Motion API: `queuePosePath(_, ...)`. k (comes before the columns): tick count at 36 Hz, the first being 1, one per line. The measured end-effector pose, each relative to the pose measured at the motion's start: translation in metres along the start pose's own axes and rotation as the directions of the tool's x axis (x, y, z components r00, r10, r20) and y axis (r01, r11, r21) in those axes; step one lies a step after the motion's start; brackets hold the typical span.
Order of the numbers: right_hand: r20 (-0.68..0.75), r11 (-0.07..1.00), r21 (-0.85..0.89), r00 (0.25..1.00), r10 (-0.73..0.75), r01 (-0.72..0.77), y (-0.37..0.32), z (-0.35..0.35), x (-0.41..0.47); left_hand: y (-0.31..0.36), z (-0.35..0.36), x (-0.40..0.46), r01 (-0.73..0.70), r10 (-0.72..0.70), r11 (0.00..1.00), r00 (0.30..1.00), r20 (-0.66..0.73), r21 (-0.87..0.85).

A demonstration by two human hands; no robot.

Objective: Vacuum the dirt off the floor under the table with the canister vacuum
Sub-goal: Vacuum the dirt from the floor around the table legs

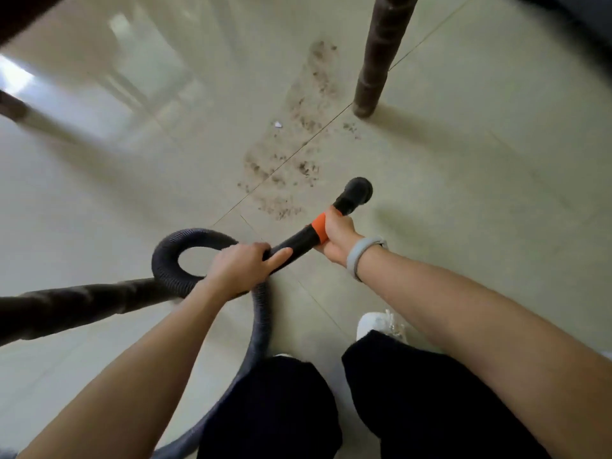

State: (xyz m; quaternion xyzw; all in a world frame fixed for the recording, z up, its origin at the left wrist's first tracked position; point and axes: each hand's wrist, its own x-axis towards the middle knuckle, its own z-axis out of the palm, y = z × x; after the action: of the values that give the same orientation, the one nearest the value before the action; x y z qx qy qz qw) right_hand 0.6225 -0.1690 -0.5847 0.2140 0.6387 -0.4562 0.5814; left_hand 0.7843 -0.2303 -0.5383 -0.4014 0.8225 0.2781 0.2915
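Your right hand (336, 235) clenches the orange collar (318, 229) behind the nozzle (356, 193); your left hand (243, 268) grasps the rigid wand (293, 241). The ribbed hose (172, 260) looks light and floppy, so steer by the stiff end. The nozzle sits just beside the dirt (291, 154) on the floor (463, 177).

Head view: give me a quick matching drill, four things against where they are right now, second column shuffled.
Things:
1. nozzle
2. left hand
3. right hand
4. table leg

Places:
A. gripping the hose by its loop
B. standing just right of the dirt
C. at the near end of the dirt
D. gripping the wand at the orange collar

Pairs: 1-C, 2-A, 3-D, 4-B. The dirt streaks across the floor tiles; the hose curls back under the left arm.
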Motion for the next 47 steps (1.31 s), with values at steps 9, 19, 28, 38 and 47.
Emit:
queuePosePath(9,-0.007,0.998,0.004,0.998,-0.060,0.060,0.019,0.001,0.070,-0.017,0.035,0.053,-0.066,0.089,0.980,0.989,-0.117,0.186)
queuePosePath(19,-0.071,0.968,-0.059,0.966,-0.248,0.244,-0.037,0.011,0.092,0.003,0.019,0.094,-0.114,0.136,0.990,0.932,-0.337,0.086)
queuePosePath(28,-0.149,0.954,-0.109,0.944,-0.294,0.280,-0.035,-0.008,0.092,-0.007,0.036,0.067,-0.319,0.328,0.942,0.796,-0.509,0.107)
queuePosePath(38,-0.214,0.952,-0.094,0.928,-0.306,0.292,-0.052,-0.025,0.071,-0.021,0.043,0.048,-0.280,0.451,0.892,0.542,-0.709,0.354)
queuePosePath(47,-0.133,0.951,0.199,0.968,-0.213,0.237,-0.055,-0.003,0.054,-0.026,0.019,0.048,-0.127,0.260,0.964,0.637,-0.725,0.234)
